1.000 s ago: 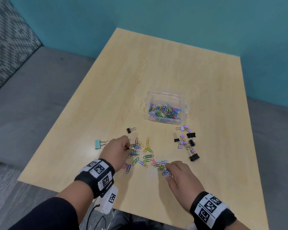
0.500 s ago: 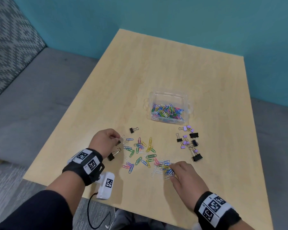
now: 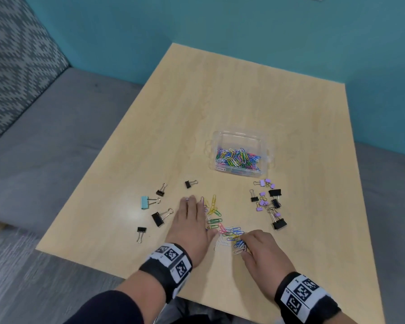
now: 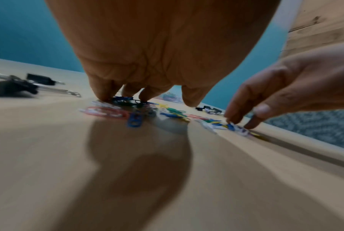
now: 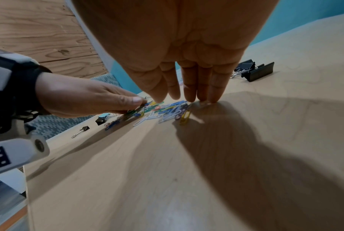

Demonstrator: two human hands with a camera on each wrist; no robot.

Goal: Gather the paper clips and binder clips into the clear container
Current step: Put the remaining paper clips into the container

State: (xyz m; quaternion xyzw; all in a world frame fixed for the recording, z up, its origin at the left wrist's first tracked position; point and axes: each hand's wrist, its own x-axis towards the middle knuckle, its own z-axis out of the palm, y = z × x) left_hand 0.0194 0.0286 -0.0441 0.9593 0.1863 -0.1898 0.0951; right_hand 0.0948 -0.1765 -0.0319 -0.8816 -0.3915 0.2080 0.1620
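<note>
Loose coloured paper clips [image 3: 216,220] lie scattered near the table's front edge. My left hand [image 3: 192,208] lies flat on their left side, its straight fingertips [image 4: 105,96] pressing on some clips [image 4: 135,118]. My right hand [image 3: 248,244] touches the nearer end of the pile with straight fingertips [image 5: 212,100] beside more clips [image 5: 173,111]. The clear container [image 3: 264,146] stands beyond, part full of paper clips. Black binder clips [image 3: 160,217] and a teal one [image 3: 145,202] lie to the left. A black and purple cluster [image 3: 268,203] lies to the right.
The wooden table [image 3: 243,94] is bare beyond the container, with a teal wall behind it. A grey bench with a patterned cushion [image 3: 14,66] runs along the left. The table's front edge [image 3: 103,263] is close to my wrists.
My left hand has swung right from beside the binder clips and flattened onto the paper clips. The right hand has stayed at the near end of the pile.
</note>
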